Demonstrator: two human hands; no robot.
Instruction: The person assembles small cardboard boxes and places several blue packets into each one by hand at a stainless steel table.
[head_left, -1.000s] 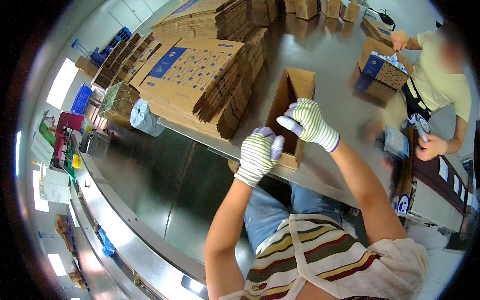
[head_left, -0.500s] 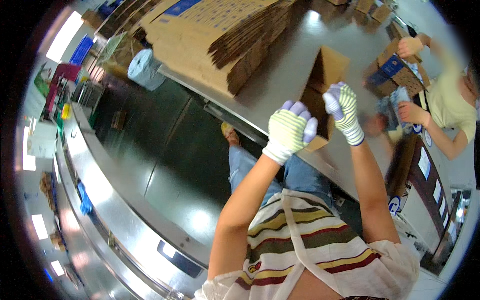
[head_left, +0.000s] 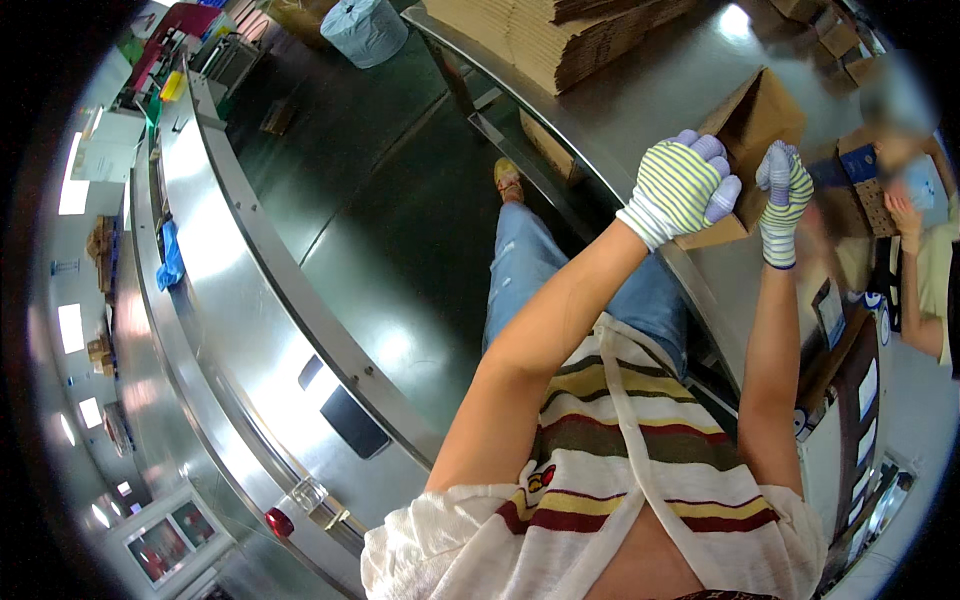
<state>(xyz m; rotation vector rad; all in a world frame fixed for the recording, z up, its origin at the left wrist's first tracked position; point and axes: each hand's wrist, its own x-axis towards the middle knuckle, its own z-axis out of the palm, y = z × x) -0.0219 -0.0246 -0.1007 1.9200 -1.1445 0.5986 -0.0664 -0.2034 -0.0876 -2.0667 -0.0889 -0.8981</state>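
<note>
At the bottom of the frame sits the person's striped top, with two bare forearms rising toward the upper right. The left hand [head_left: 682,187], in a striped glove, is closed around the near end of a brown cardboard box [head_left: 752,130], fingers wrapped over its edge. The right hand [head_left: 783,192], gloved the same way, presses its fingers against the box's right side; whether it truly grips or only steadies cannot be told. The box rests on the steel table [head_left: 640,95] in the upper right, tilted, its open mouth facing up and away. Judging from that, the box looks formed into shape but not closed: the flaps on the far end stand open, and nothing shows inside it. Folding and shutting seem yet to be done.

Beyond, at the top of the frame, a stack of flat cardboard [head_left: 560,35] waits on the same table. At the far right edge, another person [head_left: 925,260] works with blue-printed boxes.
</note>
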